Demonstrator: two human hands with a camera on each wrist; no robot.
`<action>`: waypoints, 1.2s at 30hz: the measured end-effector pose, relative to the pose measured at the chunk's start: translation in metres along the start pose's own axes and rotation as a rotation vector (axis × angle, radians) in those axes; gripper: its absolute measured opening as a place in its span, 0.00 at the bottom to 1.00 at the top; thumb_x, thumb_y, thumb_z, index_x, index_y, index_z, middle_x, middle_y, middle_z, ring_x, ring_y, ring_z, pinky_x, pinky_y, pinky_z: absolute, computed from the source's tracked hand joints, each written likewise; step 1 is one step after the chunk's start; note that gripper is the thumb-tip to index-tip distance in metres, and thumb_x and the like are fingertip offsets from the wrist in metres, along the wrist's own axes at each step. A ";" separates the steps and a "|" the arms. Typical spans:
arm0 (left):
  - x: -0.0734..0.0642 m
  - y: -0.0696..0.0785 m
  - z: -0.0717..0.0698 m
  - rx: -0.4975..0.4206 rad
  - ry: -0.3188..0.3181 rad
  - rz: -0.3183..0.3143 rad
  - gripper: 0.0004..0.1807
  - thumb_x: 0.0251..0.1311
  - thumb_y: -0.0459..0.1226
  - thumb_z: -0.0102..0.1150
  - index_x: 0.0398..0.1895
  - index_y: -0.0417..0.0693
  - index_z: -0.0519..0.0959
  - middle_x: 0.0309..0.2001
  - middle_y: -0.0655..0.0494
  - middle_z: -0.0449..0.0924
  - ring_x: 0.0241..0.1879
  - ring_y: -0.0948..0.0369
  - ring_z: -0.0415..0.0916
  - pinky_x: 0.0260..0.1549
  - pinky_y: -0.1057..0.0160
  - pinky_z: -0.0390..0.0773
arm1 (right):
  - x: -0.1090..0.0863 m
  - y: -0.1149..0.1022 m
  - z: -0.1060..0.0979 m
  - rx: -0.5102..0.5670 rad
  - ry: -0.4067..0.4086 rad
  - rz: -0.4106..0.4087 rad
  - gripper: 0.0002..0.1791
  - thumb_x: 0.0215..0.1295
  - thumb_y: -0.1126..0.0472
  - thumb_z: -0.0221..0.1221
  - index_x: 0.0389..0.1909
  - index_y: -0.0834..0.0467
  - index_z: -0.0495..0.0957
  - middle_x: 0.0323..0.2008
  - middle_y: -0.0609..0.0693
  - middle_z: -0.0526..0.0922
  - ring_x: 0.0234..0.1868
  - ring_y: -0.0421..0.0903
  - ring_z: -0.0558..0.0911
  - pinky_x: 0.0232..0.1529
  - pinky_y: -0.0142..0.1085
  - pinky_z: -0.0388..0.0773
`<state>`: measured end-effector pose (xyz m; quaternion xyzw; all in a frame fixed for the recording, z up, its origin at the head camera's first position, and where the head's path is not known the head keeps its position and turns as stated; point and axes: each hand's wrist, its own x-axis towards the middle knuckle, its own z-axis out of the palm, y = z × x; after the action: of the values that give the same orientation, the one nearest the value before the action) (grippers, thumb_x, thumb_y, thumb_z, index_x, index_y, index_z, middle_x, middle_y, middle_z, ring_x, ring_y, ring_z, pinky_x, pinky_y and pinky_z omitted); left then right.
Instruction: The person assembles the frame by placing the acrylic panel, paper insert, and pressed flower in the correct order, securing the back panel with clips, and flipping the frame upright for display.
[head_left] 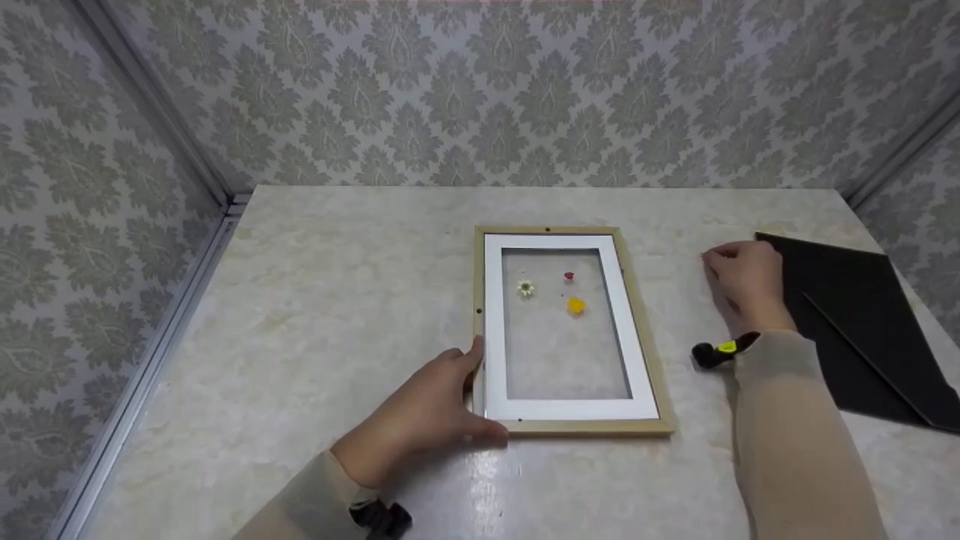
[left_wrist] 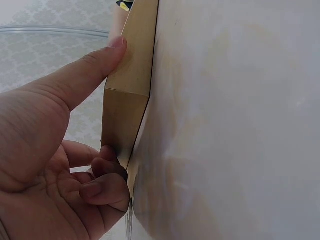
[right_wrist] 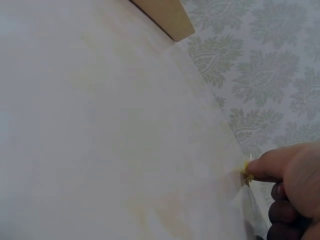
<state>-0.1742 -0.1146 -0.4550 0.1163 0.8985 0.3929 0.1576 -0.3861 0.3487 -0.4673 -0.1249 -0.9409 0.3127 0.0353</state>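
A light wooden picture frame (head_left: 572, 428) with a white mat (head_left: 570, 410) lies flat on the table. Inside its window are a white daisy-like flower (head_left: 526, 288), a small red flower (head_left: 568, 276) and a yellow flower (head_left: 575, 305). My left hand (head_left: 431, 405) grips the frame's near left corner, thumb on the near edge and fingers along the left side. To the right of the frame, my right hand (head_left: 746, 277) pinches a tiny yellow-and-whitish flower (right_wrist: 248, 175) at the fingertips; its exact kind is unclear.
Black flat boards (head_left: 847, 300) lie at the right, partly overlapping, beside and under the right forearm. The pale marbled table (head_left: 337, 277) meets patterned walls (head_left: 480, 97) at the back and sides. A metal rail (head_left: 150, 360) runs along the left.
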 end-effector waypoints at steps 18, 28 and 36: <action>0.003 -0.004 0.002 -0.010 -0.004 0.009 0.80 0.45 0.53 0.95 0.92 0.38 0.50 0.63 0.38 0.80 0.56 0.55 0.77 0.69 0.46 0.80 | -0.030 -0.062 0.002 0.265 -0.201 -0.133 0.29 0.85 0.43 0.63 0.68 0.63 0.87 0.72 0.64 0.84 0.71 0.60 0.82 0.68 0.48 0.81; 0.002 -0.003 0.001 0.017 0.000 0.045 0.78 0.46 0.53 0.95 0.92 0.36 0.51 0.54 0.46 0.81 0.49 0.57 0.76 0.61 0.50 0.82 | -0.095 -0.132 0.021 0.266 -0.392 -0.357 0.15 0.82 0.52 0.69 0.55 0.59 0.94 0.52 0.55 0.92 0.50 0.48 0.83 0.53 0.39 0.81; 0.001 -0.002 -0.001 0.042 0.005 0.053 0.77 0.47 0.54 0.94 0.92 0.35 0.52 0.60 0.40 0.83 0.54 0.56 0.77 0.66 0.47 0.82 | -0.140 -0.157 0.057 -0.033 -0.501 -0.690 0.06 0.74 0.63 0.72 0.41 0.59 0.97 0.37 0.53 0.93 0.34 0.41 0.77 0.38 0.33 0.74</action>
<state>-0.1753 -0.1162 -0.4563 0.1423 0.9036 0.3782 0.1422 -0.2927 0.1587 -0.4180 0.2765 -0.9120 0.2879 -0.0938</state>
